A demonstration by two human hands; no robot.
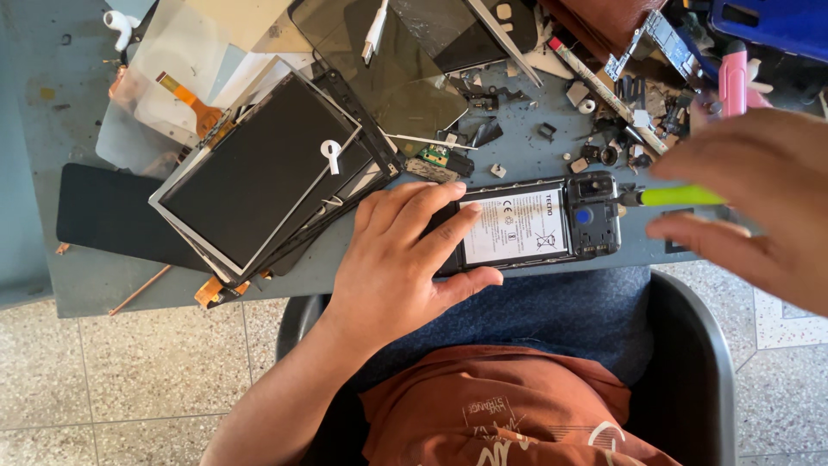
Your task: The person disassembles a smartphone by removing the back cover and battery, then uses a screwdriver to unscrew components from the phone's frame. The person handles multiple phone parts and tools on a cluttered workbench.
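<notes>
An opened smartphone (526, 226), its back cover off and its white-labelled battery (514, 227) exposed, is seen lying at the near edge of the grey workbench (52, 129), just right of the middle of the frame, with its long axis running left to right. Its left end is pinned flat by the left hand (401, 259): the fingers are spread over the upper edge and the thumb is pressed along the lower edge, so the phone is clamped between them. The right hand (759, 203) is seen blurred at the right edge of the frame, closed around a green-handled screwdriver (677, 196) whose shaft is pointed leftward, roughly along the phone's long axis. The tip is placed at the right end of the phone, beside the dark camera and board section (593, 216); whether it actually touches cannot be told. The phone thus lies to the left of the right hand, and the left hand is the nearer, being in contact. No container is in view; loose parts are instead scattered over the bench. A stack of framed display panels (267, 173) is seen left of centre, a black panel (103, 211) lies beneath at far left, a white earbud (121, 26) sits at upper left, and small screws and brackets (604, 129) are strewn across the upper right.
</notes>
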